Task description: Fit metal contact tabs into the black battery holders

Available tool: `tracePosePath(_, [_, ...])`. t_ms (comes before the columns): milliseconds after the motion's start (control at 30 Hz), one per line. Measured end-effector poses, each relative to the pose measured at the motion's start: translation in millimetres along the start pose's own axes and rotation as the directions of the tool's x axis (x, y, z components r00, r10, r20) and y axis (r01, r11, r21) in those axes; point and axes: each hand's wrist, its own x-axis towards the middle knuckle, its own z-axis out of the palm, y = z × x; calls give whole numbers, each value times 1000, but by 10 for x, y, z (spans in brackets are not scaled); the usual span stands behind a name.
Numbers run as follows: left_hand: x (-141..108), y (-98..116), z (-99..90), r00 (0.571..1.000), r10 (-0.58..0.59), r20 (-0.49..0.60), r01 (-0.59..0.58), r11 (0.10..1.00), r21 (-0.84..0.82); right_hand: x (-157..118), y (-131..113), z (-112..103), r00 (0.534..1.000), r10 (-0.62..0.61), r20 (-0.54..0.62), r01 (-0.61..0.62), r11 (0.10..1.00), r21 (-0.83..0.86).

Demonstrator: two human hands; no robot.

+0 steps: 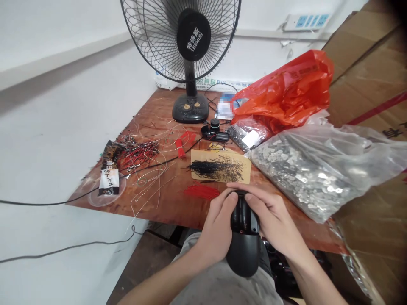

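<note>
Both my hands grip a black plastic housing (244, 254) in front of my lap, at the table's near edge. It has a smooth rounded lower end and an open recess in its upper part, with dark rod-like parts inside that I cannot identify. My left hand (218, 226) wraps its left side, the thumb on the top end. On the right side, my right hand (275, 216) closes round it, thumb also near the top and index finger stretched across the far end. Just beyond lie short red wires (202, 192) and black wires (206, 168) on a tan sheet (243, 171).
A black fan (190, 108) stands at the back. To the right are a clear bag of metal pieces (305, 169), a red plastic bag (286, 97) and cardboard (365, 178). Tangled wires (140, 152) and a clear round lid (95, 197) lie left on the brown table (178, 203).
</note>
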Motion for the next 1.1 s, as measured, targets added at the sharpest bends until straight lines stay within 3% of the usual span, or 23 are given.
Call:
tracePosePath(100, [18,80,38,991,17,131,1,991,-132,-7,-59,4,981,193,28,-195,967,166])
tracePosePath(200, [29,162,56,967,88,241,-22,964,-267,-59,-65,11,969,245,16,-239,925,296])
tracePosePath(300, [34,195,36,973,119,196,-50,944,-326,-216,33,76,984,177,-20,-159,924,348])
tracePosePath(400, [41,191,6,984,76,164,-10,930,-369,-447,186,232,992,105,-75,-66,914,399])
tracePosePath(567, [75,203,-7,983,-5,183,90,883,-461,-651,384,430,970,235,-59,-177,852,493])
tracePosePath(667, [108,228,-39,971,-55,231,157,879,-451,-599,447,354,976,213,-49,-169,877,449])
tracePosePath(767, [151,249,-110,953,-64,296,188,891,-413,-531,439,190,981,193,35,-179,810,559])
tracePosePath(900, [206,263,-218,913,-56,403,218,904,-368,-520,304,6,980,199,32,-170,730,662])
tracePosePath(1100, [232,273,-307,855,-71,514,280,897,-341,-565,118,-39,978,194,73,-194,738,646])
